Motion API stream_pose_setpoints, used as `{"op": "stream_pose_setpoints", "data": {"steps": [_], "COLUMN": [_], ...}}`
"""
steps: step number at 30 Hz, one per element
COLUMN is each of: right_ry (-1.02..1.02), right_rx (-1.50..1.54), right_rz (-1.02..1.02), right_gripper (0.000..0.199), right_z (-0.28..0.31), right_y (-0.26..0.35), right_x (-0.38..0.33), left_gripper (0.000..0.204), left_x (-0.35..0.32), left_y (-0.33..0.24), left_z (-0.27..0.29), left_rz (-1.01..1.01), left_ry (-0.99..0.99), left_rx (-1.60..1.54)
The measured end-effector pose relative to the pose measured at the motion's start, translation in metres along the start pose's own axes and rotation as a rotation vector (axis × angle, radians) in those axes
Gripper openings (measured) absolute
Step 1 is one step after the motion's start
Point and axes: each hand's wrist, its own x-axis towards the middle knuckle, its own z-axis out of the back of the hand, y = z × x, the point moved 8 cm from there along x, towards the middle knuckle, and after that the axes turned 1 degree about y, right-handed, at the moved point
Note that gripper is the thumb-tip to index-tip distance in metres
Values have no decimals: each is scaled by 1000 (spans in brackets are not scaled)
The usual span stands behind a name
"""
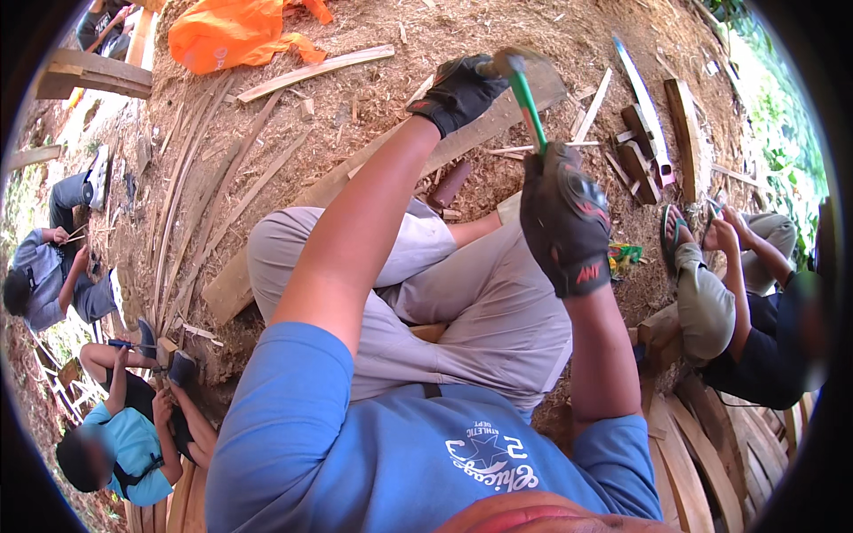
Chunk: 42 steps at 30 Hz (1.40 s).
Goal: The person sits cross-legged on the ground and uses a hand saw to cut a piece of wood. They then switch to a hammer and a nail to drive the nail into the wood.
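Note:
Both my hands wear black gloves. My right hand (pixel 565 218) is closed round the green handle of a hammer (pixel 526 102), which points up and away from me. Its head, smeared by motion, is right beside my left hand (pixel 462 91). The fingers of that hand are curled closed over the far end of a wooden plank (pixel 333 188); what they grip is hidden behind the glove and the hammer head. The plank runs from the near left, under my crossed legs, up to the far right.
At the right lie a long pale saw blade (pixel 641 107), wood blocks (pixel 637 166) and a beam (pixel 684 138). A brown cylinder (pixel 450 184) rests past my shins. Thin strips (pixel 213 191) and an orange bag (pixel 227 35) lie left. Several people sit around with tools and wood.

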Motion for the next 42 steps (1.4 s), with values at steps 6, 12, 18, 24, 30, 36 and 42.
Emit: {"op": "stream_pose_setpoints", "data": {"steps": [6, 12, 18, 24, 30, 36, 42], "right_ry": [-160, 54, 10, -324, 32, -124, 56], "right_rx": [214, -54, 200, 72, 161, 191, 353], "right_rz": [-31, -75, -206, -168, -159, -169, -284], "right_gripper": [16, 16, 22, 17, 18, 20, 21], "right_z": [58, -18, 22, 45, 8, 37, -25], "right_y": [15, -13, -10, 5, -22, 3, -18], "right_x": [7, -5, -11, -15, -14, -18, -37], "left_gripper": [41, 42, 41, 40, 34, 39, 39], "left_x": [-6, -1, -8, -8, -4, -11, -9], "left_y": [-16, -15, -7, -25, -10, -22, 2], "left_z": [3, -6, 0, -1, -1, -7, -4], "left_rz": [170, 67, 160, 224, 78, 141, -68], "left_ry": [89, 87, 65, 119, 32, 100, 51], "left_rx": [95, 155, 114, 197, 131, 153, 203]}}
